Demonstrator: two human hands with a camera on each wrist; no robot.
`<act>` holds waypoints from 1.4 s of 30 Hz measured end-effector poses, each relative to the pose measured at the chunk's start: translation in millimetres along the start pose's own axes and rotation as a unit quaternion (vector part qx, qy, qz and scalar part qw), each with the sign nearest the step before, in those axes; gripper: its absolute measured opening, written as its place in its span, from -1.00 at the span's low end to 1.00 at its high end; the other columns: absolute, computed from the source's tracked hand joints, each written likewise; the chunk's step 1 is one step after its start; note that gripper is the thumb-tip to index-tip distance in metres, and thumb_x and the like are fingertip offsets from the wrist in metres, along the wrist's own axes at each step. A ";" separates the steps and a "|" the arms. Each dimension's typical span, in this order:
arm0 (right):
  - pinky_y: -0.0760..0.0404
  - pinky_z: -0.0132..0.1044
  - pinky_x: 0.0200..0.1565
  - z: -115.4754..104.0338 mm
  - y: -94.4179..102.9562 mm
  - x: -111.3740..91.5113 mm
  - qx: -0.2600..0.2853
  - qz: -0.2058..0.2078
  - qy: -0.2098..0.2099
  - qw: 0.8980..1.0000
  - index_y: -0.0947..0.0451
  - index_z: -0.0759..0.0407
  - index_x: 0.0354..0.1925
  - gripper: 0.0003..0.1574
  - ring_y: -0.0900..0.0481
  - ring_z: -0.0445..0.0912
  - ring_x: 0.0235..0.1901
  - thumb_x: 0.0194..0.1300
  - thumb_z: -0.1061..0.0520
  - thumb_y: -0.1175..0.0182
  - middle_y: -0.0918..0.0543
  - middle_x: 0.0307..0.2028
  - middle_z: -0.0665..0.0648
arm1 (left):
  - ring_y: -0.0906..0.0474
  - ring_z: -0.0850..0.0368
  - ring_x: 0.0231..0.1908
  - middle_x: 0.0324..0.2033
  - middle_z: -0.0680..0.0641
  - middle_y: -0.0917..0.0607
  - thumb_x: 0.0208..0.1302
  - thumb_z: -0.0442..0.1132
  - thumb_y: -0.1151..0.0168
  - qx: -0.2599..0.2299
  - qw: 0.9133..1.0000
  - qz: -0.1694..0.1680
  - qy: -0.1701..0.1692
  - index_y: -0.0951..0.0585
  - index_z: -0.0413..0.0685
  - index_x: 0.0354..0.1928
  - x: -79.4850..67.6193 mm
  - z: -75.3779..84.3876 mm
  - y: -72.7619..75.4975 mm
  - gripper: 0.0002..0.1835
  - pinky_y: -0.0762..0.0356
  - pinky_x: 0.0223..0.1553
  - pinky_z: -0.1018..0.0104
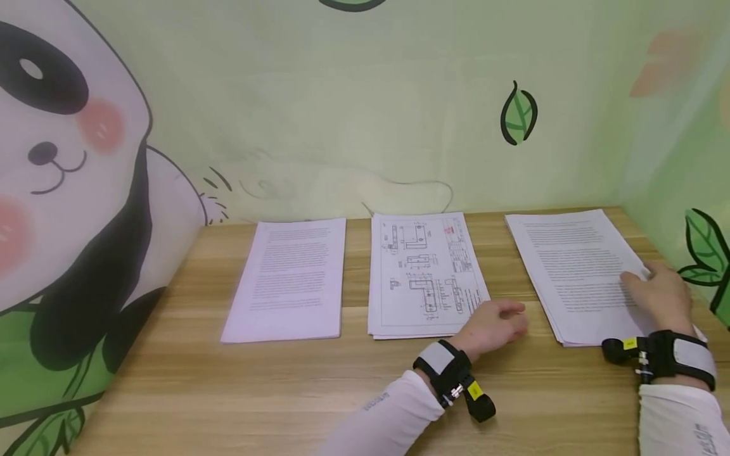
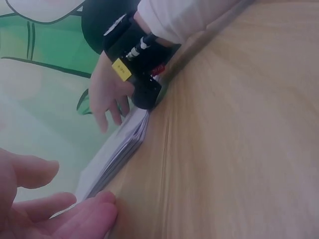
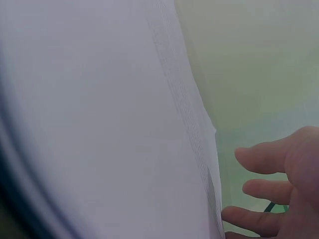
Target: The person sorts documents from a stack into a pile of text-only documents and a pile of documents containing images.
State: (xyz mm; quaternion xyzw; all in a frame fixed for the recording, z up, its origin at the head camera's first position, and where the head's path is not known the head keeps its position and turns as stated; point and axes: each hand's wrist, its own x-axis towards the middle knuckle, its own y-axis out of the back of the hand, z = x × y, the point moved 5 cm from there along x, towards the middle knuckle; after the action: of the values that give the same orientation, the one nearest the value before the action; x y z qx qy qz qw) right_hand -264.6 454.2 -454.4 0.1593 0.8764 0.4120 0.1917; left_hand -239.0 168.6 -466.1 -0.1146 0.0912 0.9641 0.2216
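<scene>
Three stacks of paper lie on the wooden table. On the right is a stack of printed text sheets (image 1: 570, 266), its edges slightly uneven. My right hand (image 1: 661, 294) is at that stack's right edge; in the right wrist view its thumb and fingers are spread apart, with nothing pinched between them. My left hand (image 1: 493, 326) hovers between the right stack and the middle stack of technical drawings (image 1: 419, 272), covering the drawings' lower right corner in the head view. Its fingers are loosely bent and hold nothing. In the left wrist view, the right stack's layered edge (image 2: 119, 154) lies beyond the left fingers.
A third stack of text sheets (image 1: 291, 278) lies on the left. Wooden tabletop (image 1: 256, 392) stretches along the front. Behind it hangs a green backdrop (image 1: 342, 114) with a painted panda and leaves. Each wrist wears a black strap with a camera.
</scene>
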 end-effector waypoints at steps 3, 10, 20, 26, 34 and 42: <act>-0.13 0.41 0.11 -0.8 1.2 -0.7 0.010 -0.007 0.007 1.000 0.22 0.52 0.37 -0.04 -0.03 0.57 0.19 0.36 -0.15 0.19 -0.01 0.26 0.73 | -0.70 0.06 -0.22 -0.24 -0.16 -0.75 0.19 -0.26 -0.18 -0.024 1.000 -0.012 0.006 -0.56 -0.18 0.09 1.6 -1.3 -4.6 -0.60 -0.65 -0.14 0.30; -0.14 0.40 0.12 4.5 0.7 3.8 0.027 0.000 0.001 1.000 0.20 0.47 0.39 -0.05 -0.02 0.55 0.21 0.35 -0.15 0.19 0.00 0.28 0.70 | -0.68 0.11 -0.18 -0.16 -0.11 -0.75 0.18 -0.22 -0.20 -0.055 0.998 -0.028 0.027 -0.55 -0.15 0.11 5.5 -2.7 -7.7 -0.57 -0.63 -0.07 0.24; -0.28 0.28 -0.05 1.1 -2.0 -0.2 0.028 0.018 0.011 0.999 0.05 0.50 0.36 -0.12 -0.19 0.48 0.12 0.34 -0.09 0.16 -0.17 0.19 0.70 | -0.65 0.13 -0.15 -0.11 -0.09 -0.71 0.12 -0.28 -0.23 -0.120 0.992 -0.018 0.040 -0.48 -0.24 0.17 14.1 -5.2 -15.9 -0.48 -0.63 -0.03 0.16; -0.29 0.20 -0.13 -7.0 -0.9 -4.3 0.013 0.042 0.025 0.999 -0.13 0.53 0.29 -0.21 -0.26 0.46 0.08 0.35 -0.06 0.15 -0.26 0.17 0.67 | -0.65 0.04 -0.15 -0.17 -0.15 -0.69 0.19 -0.32 -0.16 -0.165 0.986 -0.013 0.035 -0.46 -0.29 0.16 18.9 -5.5 -20.8 -0.53 -0.61 -0.01 0.09; -0.25 -0.03 -0.36 -15.8 -3.3 -5.2 -0.003 0.071 0.034 0.997 -0.34 0.54 0.16 -0.33 -0.31 0.43 0.01 0.34 0.00 0.12 -0.33 0.13 0.65 | -0.67 -0.07 -0.18 -0.22 -0.22 -0.70 0.21 -0.34 -0.13 -0.192 0.980 0.015 0.049 -0.37 -0.35 0.23 25.3 -8.1 -21.6 -0.47 -0.61 -0.03 0.01; -0.27 -0.04 -0.37 -18.8 -2.9 -6.5 -0.023 0.063 0.021 0.998 -0.34 0.52 0.16 -0.32 -0.29 0.43 0.02 0.34 -0.01 0.15 -0.32 0.15 0.64 | -0.67 -0.11 -0.22 -0.28 -0.21 -0.71 0.19 -0.37 -0.14 -0.197 0.979 0.027 0.051 -0.52 -0.35 0.09 25.5 -5.0 -22.8 -0.60 -0.61 -0.04 -0.02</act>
State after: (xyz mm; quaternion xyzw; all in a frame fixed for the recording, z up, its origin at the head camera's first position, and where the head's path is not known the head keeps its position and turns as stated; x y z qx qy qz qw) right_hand -268.0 437.1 -444.3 0.2013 0.8587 0.4466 0.1504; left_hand -250.1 198.0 -480.4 -0.2022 -0.0860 0.9617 0.1636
